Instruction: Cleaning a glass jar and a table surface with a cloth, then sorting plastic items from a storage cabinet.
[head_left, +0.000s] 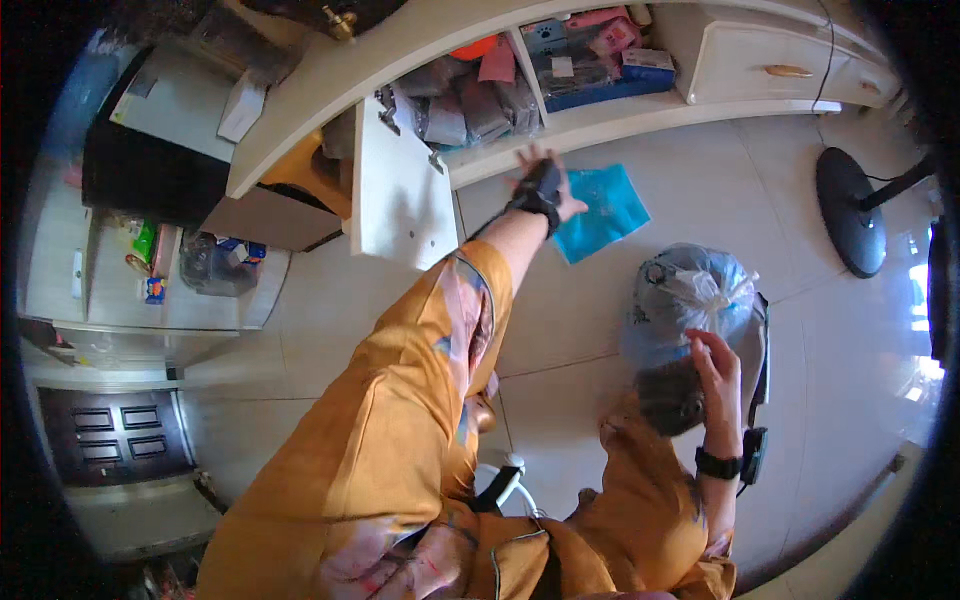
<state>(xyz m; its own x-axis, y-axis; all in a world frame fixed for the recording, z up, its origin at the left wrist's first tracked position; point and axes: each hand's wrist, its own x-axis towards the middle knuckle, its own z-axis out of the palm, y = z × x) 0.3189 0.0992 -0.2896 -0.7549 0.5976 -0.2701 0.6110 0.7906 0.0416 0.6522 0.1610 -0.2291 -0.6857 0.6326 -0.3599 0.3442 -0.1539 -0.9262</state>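
Observation:
My left hand (546, 180), a black device strapped on its back, reaches forward with its fingers spread beside the low cabinet. Its thumb overlaps the edge of a teal plastic packet (606, 212) lying on the tiled floor; whether they touch is unclear. My right hand (718, 364) is at the tied neck of a translucent plastic bag (694, 289), thumb and forefinger close together near the knot. Whether the fingers grip the plastic cannot be made out. A dark bundle (670, 396) lies just below the bag, partly behind my right hand.
An open white cabinet door (401, 191) stands left of my left arm. The cabinet compartment (480, 105) holds plastic-wrapped packages, with a blue box (649, 71) farther right. A round black stand base (851, 212) rests on the floor at right. A white shelf unit (112, 300) is at far left.

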